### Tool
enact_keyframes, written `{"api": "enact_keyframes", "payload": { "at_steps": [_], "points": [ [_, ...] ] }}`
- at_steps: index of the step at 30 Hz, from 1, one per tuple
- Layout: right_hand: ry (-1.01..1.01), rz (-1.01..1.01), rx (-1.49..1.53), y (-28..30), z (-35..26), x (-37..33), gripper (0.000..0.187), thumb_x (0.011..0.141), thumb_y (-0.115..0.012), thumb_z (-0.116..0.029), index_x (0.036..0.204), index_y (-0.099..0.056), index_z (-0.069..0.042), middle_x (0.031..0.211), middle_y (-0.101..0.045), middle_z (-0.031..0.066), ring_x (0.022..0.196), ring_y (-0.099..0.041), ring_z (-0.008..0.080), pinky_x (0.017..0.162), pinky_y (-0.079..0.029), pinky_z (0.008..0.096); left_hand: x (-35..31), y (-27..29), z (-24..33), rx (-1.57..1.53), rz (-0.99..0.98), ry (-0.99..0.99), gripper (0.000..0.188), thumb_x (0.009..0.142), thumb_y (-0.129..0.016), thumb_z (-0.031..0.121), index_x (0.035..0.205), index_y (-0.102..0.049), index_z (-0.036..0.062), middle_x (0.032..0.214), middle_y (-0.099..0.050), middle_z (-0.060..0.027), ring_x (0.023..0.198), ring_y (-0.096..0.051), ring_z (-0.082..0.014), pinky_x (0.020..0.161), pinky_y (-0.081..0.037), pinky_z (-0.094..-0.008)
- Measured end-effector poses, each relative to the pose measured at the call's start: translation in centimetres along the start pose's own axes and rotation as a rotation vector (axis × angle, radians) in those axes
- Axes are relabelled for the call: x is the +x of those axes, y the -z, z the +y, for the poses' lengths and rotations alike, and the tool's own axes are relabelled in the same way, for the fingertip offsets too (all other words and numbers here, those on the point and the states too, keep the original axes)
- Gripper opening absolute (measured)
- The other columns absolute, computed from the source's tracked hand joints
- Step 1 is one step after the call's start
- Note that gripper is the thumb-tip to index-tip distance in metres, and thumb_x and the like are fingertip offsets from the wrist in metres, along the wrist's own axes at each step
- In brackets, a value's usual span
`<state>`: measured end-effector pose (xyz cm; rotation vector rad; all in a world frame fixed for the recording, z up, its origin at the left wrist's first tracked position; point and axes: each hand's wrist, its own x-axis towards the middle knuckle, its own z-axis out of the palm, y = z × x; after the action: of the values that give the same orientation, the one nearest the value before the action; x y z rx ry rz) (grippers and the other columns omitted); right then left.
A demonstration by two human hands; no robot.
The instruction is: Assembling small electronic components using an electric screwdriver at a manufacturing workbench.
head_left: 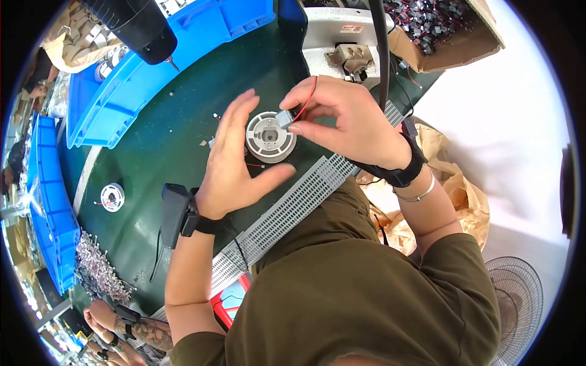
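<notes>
My right hand (354, 122) pinches a small silver-grey block-shaped part (284, 118) between thumb and fingers. A thin red wire (313, 94) runs from the part and loops up over the fingers. Just below it lies a round grey-white plastic housing (270, 139) with a raised ring and a recess in its centre. On the housing's left side, my left hand (231, 171) is open, with its thumb and fingers spread and nothing held. Small parts with wires lie partly hidden behind that hand.
Overhead at the left hangs a black power screwdriver (137, 30). Blue bins (143, 85) line the far side. A smaller round part (112, 197) and a pile of screws (101, 268) lie left. A metal fixture (354, 60) and a cardboard box (448, 58) of parts stand at the far right.
</notes>
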<state>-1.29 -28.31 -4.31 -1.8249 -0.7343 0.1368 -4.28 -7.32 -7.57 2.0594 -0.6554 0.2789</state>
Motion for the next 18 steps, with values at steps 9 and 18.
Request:
{"api": "enact_keyframes", "payload": {
  "at_steps": [9, 18],
  "points": [
    [0.148, -0.033, -0.292, -1.9, 0.4, 1.0, 0.023, 0.073, -0.074, -0.008, 0.090, -0.059, -0.003, 0.076, -0.055, 0.0057, 0.062, -0.054, 0.0153, 0.055, -0.044, 0.0287, -0.8, -1.9, -0.9, -0.222, 0.048, 0.121, 0.062, 0.061, -0.081, 0.010, 0.113, -0.049, 0.0007, 0.103, -0.056, -0.0153, 0.092, -0.058, -0.0317, 0.077, -0.048, -0.0365],
    [0.276, -0.199, -0.640, -2.3, 0.0, 1.6, 0.018, 0.076, -0.068, -0.010, 0.090, -0.059, -0.004, 0.084, -0.054, 0.0095, 0.077, -0.057, 0.0273, 0.065, -0.048, 0.0346, -0.8, -3.0, -1.0, 0.193, 0.263, -0.067, 0.066, 0.054, -0.087, 0.019, 0.106, -0.051, 0.0006, 0.104, -0.057, -0.0172, 0.092, -0.057, -0.0358, 0.078, -0.047, -0.0422]
  ]
}}
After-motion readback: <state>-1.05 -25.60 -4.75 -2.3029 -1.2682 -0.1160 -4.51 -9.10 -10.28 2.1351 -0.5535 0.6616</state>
